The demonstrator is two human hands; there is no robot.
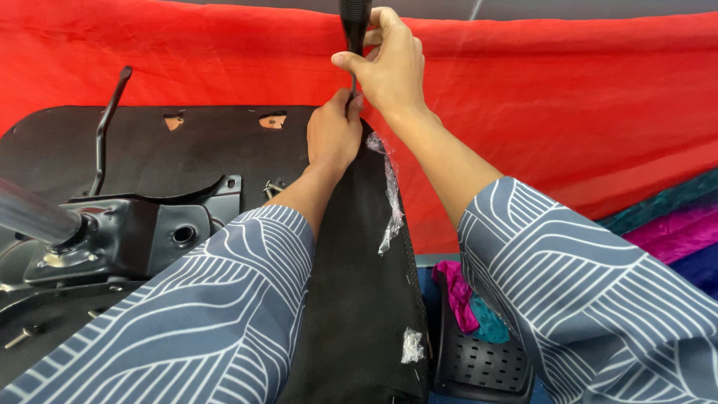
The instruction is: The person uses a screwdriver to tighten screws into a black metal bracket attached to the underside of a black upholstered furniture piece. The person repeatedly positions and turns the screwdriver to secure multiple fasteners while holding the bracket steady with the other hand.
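— Head view: what is taking up most of the space from where you are standing?

— A wide bright red cloth (568,105) is stretching across the back. In front of it a big flat black chair seat base (149,150) is lying upside down, with a black fabric-covered chair part (359,299) resting along its right edge.

— And the metal piece on the left?

— That is a black steel tilt mechanism plate (142,232) sitting on the seat base, with a thin black lever (108,120) rising from it and a shiny grey cylinder (30,213) sticking out toward the left.

— What are the hands doing?

— The right hand (393,63) is curling closed around the black handle of a screwdriver (354,30), holding it upright near the top edge of the seat base. The left hand (334,135) is sitting just below, its fingertips pinching the thin metal shaft close to the tip. Both arms are wearing grey-blue sleeves with white line patterns (224,314).

— Anything smaller lying about?

— A crumpled strip of clear plastic wrap (390,194) is hanging along the fabric part, a small silver bolt (22,337) is lying at the lower left, and pink and teal cloth scraps (467,303) are resting on a perforated black plastic piece (479,366) lower right.
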